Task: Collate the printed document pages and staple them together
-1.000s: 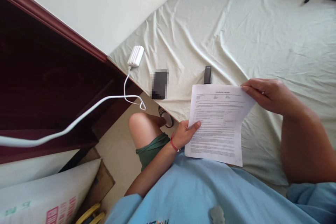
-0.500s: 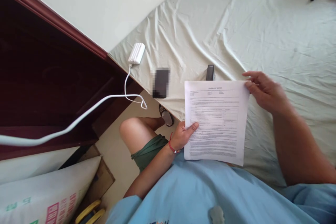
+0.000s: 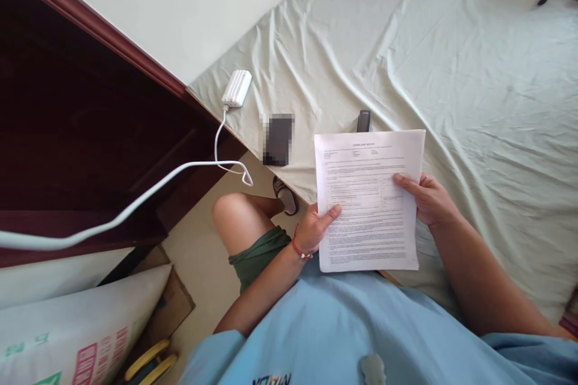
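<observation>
Got a white sack with pink and green print down in the lower left of the frame, below a dark reddish-brown wooden panel. Can follow a thin white cable from the left edge over to a white ridged plastic box on a wrinkled pale green cloth. Next, got a flat black rectangle, pixelated, so can't tell what exactly. Gripping a white rectangular printed paper, right of centre, by its left edge with the left hand. Can spot a small black block past the top edge. Also holding the right edge with the right hand, thumb on front.
</observation>
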`<state>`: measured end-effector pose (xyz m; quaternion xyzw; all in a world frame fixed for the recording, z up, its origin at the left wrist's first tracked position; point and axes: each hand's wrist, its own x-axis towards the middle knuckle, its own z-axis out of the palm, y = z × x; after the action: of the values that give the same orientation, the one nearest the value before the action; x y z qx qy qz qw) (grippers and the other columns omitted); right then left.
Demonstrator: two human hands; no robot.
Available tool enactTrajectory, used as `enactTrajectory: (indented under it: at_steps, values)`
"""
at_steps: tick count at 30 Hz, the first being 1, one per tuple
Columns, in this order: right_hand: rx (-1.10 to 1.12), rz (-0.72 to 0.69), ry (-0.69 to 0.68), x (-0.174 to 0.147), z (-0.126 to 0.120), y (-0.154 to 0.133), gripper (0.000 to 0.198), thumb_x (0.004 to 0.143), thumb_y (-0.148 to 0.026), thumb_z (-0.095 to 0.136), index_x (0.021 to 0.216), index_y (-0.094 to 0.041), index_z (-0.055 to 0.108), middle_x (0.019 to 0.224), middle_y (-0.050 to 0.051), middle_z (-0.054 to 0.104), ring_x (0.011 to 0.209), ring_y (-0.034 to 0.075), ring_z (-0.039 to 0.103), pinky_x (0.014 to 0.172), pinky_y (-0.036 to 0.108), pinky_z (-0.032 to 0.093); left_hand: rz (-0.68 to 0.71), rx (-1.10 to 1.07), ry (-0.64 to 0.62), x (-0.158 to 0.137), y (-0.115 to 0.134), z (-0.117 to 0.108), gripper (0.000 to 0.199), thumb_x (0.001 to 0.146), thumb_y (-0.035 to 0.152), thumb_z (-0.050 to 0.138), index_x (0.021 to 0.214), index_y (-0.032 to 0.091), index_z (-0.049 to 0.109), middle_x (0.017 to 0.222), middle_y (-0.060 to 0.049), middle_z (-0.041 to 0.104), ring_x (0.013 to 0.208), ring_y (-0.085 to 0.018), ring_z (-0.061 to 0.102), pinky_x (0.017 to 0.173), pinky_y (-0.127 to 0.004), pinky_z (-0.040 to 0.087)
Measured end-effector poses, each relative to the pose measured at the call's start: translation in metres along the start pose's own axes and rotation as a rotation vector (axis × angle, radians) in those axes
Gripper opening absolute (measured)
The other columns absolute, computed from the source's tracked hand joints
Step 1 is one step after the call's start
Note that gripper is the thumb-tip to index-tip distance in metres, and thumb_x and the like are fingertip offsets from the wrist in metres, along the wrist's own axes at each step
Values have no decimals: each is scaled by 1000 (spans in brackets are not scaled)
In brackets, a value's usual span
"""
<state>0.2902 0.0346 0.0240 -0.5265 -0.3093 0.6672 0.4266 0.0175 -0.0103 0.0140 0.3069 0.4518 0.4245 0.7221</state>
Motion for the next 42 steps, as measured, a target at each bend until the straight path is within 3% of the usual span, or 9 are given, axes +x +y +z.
enactTrajectory:
  at_steps: [6, 13, 16, 20, 26, 30, 35, 42]
  values:
    - [29, 20, 23, 2, 2, 1, 44, 70, -61, 101, 85, -25, 80, 81, 7, 84, 70, 31, 82, 63, 44, 71, -38, -3, -16, 1, 2, 1, 56, 81, 60, 94, 112, 14, 85, 121, -16, 85, 118, -37, 80, 114, -56, 59]
    - [8, 1, 51, 0, -2, 1, 47, 75, -69, 94, 87, -26, 81, 76, 6, 82, 68, 33, 82, 61, 47, 73, -48, -36, -24, -1, 1, 5, 59, 81, 63, 93, 110, 13, 85, 119, -16, 85, 114, -37, 81, 110, -54, 62]
    - [-10, -4, 49, -1, -4, 0, 44, 79, -67, 92, 91, -26, 82, 73, 6, 81, 67, 33, 82, 62, 47, 73, -21, -52, 39, 2, 0, 5, 64, 81, 71, 89, 109, 13, 83, 117, -17, 86, 114, -36, 81, 110, -52, 61]
    - [-28, 104, 70, -3, -7, -2, 42, 77, -62, 94, 88, -24, 80, 74, 8, 82, 65, 33, 81, 55, 43, 70, 6, -37, 155, 9, -1, 6, 68, 76, 76, 90, 104, 14, 81, 112, -14, 86, 116, -35, 80, 107, -49, 60]
    - [-37, 213, 132, -5, -12, -4, 34, 75, -51, 96, 85, -24, 78, 79, 10, 83, 69, 34, 81, 55, 42, 69, -31, -18, 176, 11, 1, 14, 71, 68, 79, 92, 96, 15, 81, 106, -14, 86, 119, -38, 78, 105, -48, 60]
    - [-7, 134, 127, -2, -14, -5, 36, 73, -50, 97, 90, -26, 77, 81, 7, 82, 72, 32, 81, 57, 41, 68, -51, -50, 193, 11, 4, 17, 72, 63, 78, 96, 94, 15, 81, 99, -13, 86, 118, -39, 78, 105, -49, 60]
    - [-73, -12, 219, 0, -16, -5, 42, 67, -53, 99, 84, -27, 71, 71, 0, 75, 56, 19, 68, 48, 29, 55, -93, -145, 162, 9, 9, 18, 64, 63, 66, 102, 93, 15, 81, 97, -13, 86, 119, -39, 79, 110, -50, 59]
    - [-72, -138, 257, -3, -15, -3, 47, 65, -55, 100, 87, -26, 70, 76, -2, 72, 63, 16, 65, 55, 27, 55, -101, -261, 105, 7, 8, 21, 60, 62, 55, 106, 100, 15, 81, 103, -14, 87, 122, -39, 79, 114, -53, 59]
